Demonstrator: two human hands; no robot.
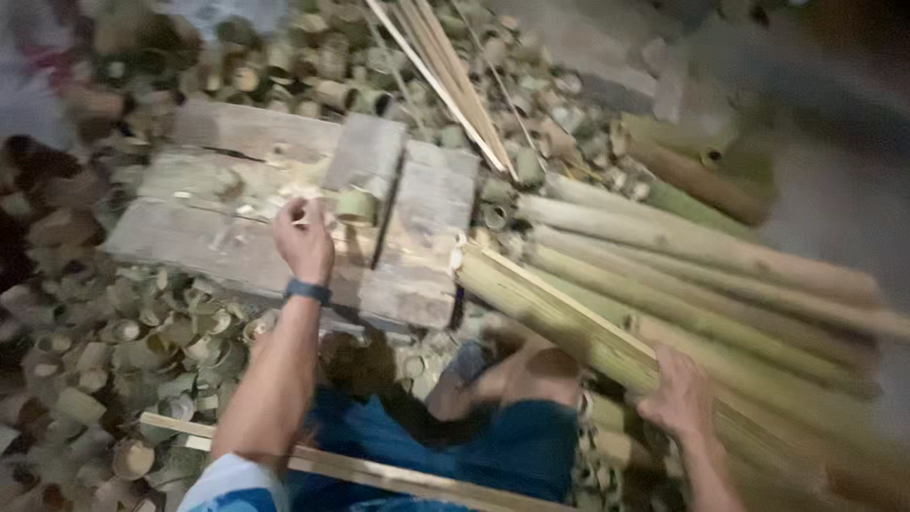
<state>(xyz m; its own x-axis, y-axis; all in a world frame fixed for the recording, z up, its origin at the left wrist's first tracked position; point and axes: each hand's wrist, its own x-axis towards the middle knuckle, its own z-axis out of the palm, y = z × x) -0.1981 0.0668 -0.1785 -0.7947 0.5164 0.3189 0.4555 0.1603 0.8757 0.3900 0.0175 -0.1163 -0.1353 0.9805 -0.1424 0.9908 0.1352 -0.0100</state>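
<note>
Left hand (pixel 303 237) reaches over wooden block (pixel 284 209), fingers loosely curled beside short bamboo ring (pixel 356 205), holding nothing. Right hand (pixel 678 393) in closed grip on split bamboo pole (pixel 559 318) among stacked poles (pixel 701 246); cut rings (pixel 161 332) litter floor.

Dim grey floor (pixel 834 199), bamboo offcuts (pixel 142 332)

No packages, labels, signs or screens show anywhere in this view.
</note>
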